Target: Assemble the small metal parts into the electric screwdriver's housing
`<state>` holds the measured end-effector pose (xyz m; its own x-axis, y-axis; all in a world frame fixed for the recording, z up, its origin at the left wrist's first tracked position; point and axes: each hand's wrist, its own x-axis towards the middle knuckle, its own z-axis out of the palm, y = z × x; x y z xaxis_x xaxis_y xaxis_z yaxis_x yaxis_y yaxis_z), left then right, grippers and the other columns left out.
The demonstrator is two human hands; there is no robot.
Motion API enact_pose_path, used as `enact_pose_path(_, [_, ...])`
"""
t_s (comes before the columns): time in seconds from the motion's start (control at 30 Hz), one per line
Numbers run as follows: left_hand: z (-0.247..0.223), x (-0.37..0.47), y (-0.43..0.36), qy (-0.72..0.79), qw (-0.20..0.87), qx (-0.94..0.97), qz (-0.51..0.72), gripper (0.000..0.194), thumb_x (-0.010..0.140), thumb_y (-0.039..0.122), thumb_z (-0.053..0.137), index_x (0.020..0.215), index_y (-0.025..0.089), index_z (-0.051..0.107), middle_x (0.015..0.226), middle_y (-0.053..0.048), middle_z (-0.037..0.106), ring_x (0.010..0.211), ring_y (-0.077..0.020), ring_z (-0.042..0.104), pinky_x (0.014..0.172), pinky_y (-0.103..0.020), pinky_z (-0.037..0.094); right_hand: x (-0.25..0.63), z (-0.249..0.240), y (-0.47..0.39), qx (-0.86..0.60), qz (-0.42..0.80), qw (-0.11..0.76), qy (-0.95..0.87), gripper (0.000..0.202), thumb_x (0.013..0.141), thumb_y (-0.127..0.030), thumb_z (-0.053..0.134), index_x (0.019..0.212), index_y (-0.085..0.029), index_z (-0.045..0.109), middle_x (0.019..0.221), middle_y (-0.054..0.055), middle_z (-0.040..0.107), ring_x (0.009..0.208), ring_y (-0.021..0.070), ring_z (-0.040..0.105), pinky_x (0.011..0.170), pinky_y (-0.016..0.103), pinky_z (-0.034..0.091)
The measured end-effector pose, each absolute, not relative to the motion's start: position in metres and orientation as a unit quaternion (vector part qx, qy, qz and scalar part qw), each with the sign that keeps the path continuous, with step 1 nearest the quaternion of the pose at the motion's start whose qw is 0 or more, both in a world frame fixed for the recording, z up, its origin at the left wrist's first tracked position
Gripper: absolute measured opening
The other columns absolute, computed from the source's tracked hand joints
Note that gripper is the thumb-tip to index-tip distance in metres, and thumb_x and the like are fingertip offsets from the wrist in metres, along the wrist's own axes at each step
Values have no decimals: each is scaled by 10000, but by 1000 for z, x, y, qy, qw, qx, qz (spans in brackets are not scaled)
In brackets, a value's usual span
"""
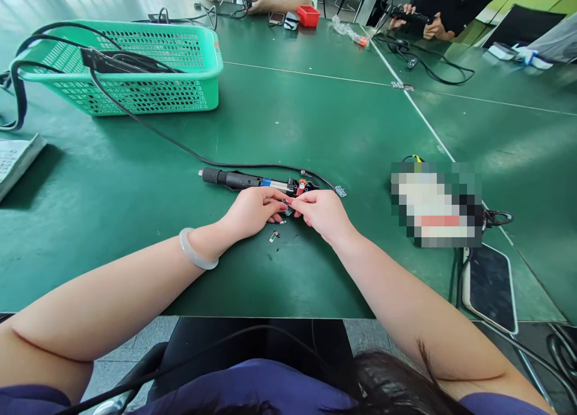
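An opened black electric screwdriver lies across the table, its inner silver and blue parts and a red piece showing at the right end. Just in front of it, my left hand and my right hand meet, fingertips pinched together on a small dark part that the fingers mostly hide. Below the fingertips lies a tiny metal clip-like piece beside darker specks. A black cable runs behind the screwdriver to a small clear-grey piece near my right hand.
A green basket holding black cables stands at the back left. To the right are a blurred-out box and a phone. A paper pad lies at left. Two people work across the table near a red box.
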<state>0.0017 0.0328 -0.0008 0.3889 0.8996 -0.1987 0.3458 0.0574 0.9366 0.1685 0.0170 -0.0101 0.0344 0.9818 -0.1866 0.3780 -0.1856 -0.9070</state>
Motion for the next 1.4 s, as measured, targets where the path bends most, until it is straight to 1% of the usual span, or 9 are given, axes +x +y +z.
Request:
enact_pose_path(0.13, [-3,1,34,484,541,637,261,230,837,144,524,980,148,704,748,-28,711,638,-95,648,668,-224,552,169,-10,16,-635,410,333,-563,274,736,-434,668,655,-175,708,564,8,639,457,94,489,518,245,385])
enact_pose_path(0.23, [-3,1,34,483,546,630,267,225,842,158,534,985,154,707,751,-29,719,636,-93,650,670,-218,553,169,-9,15,-636,406,332,-567,267,740,-429,667,656,-179,710,575,10,649,480,105,517,548,252,402])
enact_pose_path(0.63, [-5,1,35,484,541,632,271,219,834,210,579,996,155,717,747,-38,718,641,-108,643,647,-234,546,169,-7,15,-634,404,333,-569,247,730,-399,680,634,-171,696,557,-3,633,446,87,479,531,245,388])
enact_pose_path(0.9, [-5,1,34,474,543,635,277,235,825,209,581,1014,155,711,772,-38,722,660,-111,637,679,-251,547,169,-7,14,-636,389,328,-580,240,741,-398,671,656,-176,708,580,9,648,470,101,504,524,248,386])
enact_pose_path(1.07, [-3,2,34,479,545,631,276,256,818,190,578,1038,144,702,754,-35,717,661,-113,631,681,-253,541,168,-7,14,-637,387,325,-582,254,721,-416,691,644,-174,705,577,5,643,462,95,482,516,249,372])
enact_pose_path(1.23, [-5,1,34,467,537,646,276,279,822,233,569,1060,155,691,769,-32,719,699,-125,645,694,-258,531,168,-7,13,-642,383,329,-578,283,712,-446,699,633,-173,700,579,0,642,471,96,475,528,253,372])
enact_pose_path(1.3, [-4,0,34,467,521,660,273,301,800,256,601,1075,158,676,738,-22,708,705,-131,647,696,-260,519,168,-7,13,-643,378,326,-580,278,715,-438,700,627,-174,701,575,0,640,482,99,481,540,256,374])
enact_pose_path(1.4, [-2,0,32,471,508,671,266,388,740,289,673,1107,169,638,722,-9,693,698,-139,647,663,-251,494,167,-5,12,-644,373,324,-584,266,724,-424,693,630,-176,708,570,2,640,500,109,498,553,261,377])
